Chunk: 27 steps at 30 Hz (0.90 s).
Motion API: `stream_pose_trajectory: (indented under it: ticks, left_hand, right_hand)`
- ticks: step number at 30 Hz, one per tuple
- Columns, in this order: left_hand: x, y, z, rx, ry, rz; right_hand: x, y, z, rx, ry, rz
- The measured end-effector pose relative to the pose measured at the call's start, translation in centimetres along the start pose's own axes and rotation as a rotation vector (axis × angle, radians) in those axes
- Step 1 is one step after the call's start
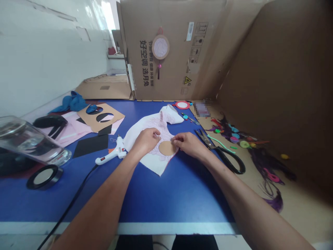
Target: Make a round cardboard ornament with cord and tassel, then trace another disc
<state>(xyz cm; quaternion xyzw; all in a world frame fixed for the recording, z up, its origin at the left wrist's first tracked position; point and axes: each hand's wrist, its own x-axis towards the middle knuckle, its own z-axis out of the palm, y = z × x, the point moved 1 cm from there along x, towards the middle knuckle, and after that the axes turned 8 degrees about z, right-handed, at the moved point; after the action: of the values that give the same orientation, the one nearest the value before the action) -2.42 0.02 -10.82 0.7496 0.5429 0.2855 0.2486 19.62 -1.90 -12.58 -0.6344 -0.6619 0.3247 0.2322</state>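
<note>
A white cloth [137, 130] with a faint pink pattern lies partly bunched on the blue table. A round tan cardboard disc [167, 148] rests flat on it. My left hand [147, 139] is over the cloth, left of the disc, thumb and forefinger slightly apart with nothing seen between them. At the disc's right side, my right hand [187, 143] has its fingertips pinched together at the cloth's edge; whether they also touch the disc is hard to tell.
On the left are a white glue gun [111, 154], black sheets [91, 145], cut-out cardboard [101, 116], a tape roll [43, 176] and a glass of water [33, 142]. Black-handled scissors [229, 159] and colourful tassels [234, 133] lie right. A round ornament [160, 47] hangs on the cardboard wall.
</note>
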Motion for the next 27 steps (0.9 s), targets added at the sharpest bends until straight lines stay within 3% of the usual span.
stream_pose_trajectory:
  ticks: [14, 19, 27]
  left_hand:
    - [0.0, 0.2, -0.6, -0.046, 0.032, -0.045]
    - [-0.1, 0.3, -0.9, -0.042, 0.054, -0.021]
    - [-0.1, 0.7, -0.7, -0.018, 0.075, 0.051]
  right_hand:
    - [-0.4, -0.1, -1.6, -0.150, 0.114, -0.060]
    - [-0.9, -0.7, -1.7, -0.198, 0.099, -0.074]
    - [-0.5, -0.3, -3.2, -0.307, 0.206, -0.042]
